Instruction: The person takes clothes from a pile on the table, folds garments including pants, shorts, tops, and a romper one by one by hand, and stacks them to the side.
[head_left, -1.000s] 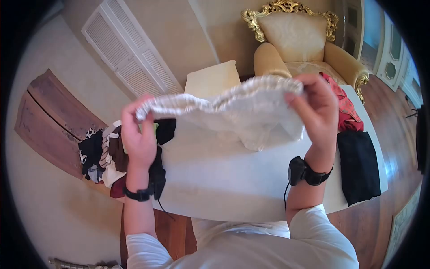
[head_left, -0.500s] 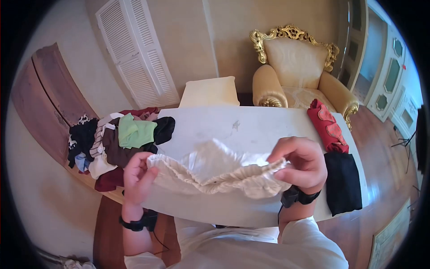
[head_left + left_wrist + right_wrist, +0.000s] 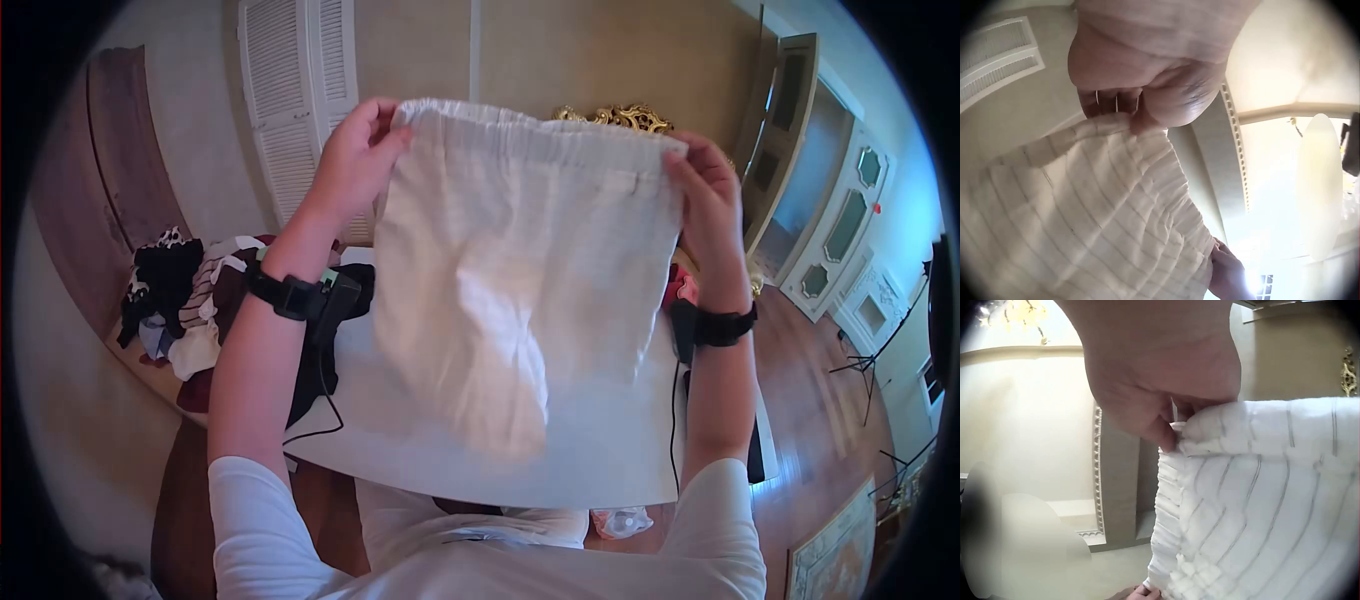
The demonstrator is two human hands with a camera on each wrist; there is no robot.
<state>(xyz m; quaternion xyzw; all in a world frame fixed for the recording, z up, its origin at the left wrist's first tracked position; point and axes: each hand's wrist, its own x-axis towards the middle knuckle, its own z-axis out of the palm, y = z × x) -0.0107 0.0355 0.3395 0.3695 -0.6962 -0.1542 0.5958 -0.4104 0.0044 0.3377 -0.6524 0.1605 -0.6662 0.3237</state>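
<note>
A white elastic-waist garment (image 3: 590, 230) hangs spread out between my hands in the head view, its gathered waistband at the top. My left hand (image 3: 355, 165) pinches the left end of the waistband between thumb and fingers. At the opposite end my right hand (image 3: 715, 190) grips the other corner in the same way. Thin grey stripes run over the cloth (image 3: 1072, 194) in the left wrist view. From the right wrist, the gathered waistband (image 3: 1166, 531) runs down towards the left hand's fingertips (image 3: 1144, 592). The garment's lower part overlaps the table.
A heap of mixed clothes (image 3: 190, 300) lies at the left of the white table (image 3: 590, 450). Red cloth (image 3: 683, 285) shows at the right, partly hidden behind the garment and arm. A gilded armchair (image 3: 630, 118) stands behind. Cables (image 3: 325, 425) dangle from the wrist cameras.
Both hands dipped towards the table with the garment, then lifted it. The waistband is now higher and stretched wider, with the cloth hanging down below it.
</note>
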